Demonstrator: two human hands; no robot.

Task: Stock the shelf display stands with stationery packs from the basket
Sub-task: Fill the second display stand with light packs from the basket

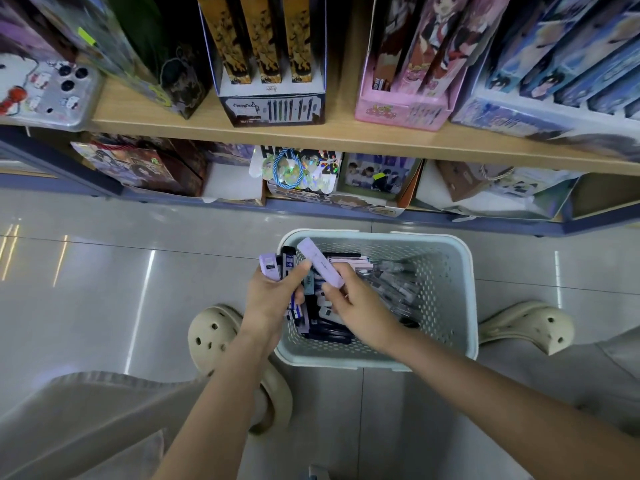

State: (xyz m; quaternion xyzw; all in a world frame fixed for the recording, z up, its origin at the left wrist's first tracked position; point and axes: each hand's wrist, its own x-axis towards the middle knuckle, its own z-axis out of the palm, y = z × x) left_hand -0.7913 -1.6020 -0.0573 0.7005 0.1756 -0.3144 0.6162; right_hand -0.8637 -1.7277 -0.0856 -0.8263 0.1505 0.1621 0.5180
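Fingers of the left hand [273,301] curl round a bundle of slim packs [270,268], one dark pack [288,259] marked "HB". The right hand [358,308] pinches a lilac pack [320,263] above the basket [462,271] on the floor [104,258] (contents under the hands hidden, other print unreadable).

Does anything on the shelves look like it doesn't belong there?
Yes. A phone in a cartoon case lies flat on the wooden shelf at the far left, next to a dark display stand. It looks set down, not for sale.

Basket [446,271] on floor [104,271] before shelf [346,133], packs [381,282] inside it, display stands [273,105] on shelf
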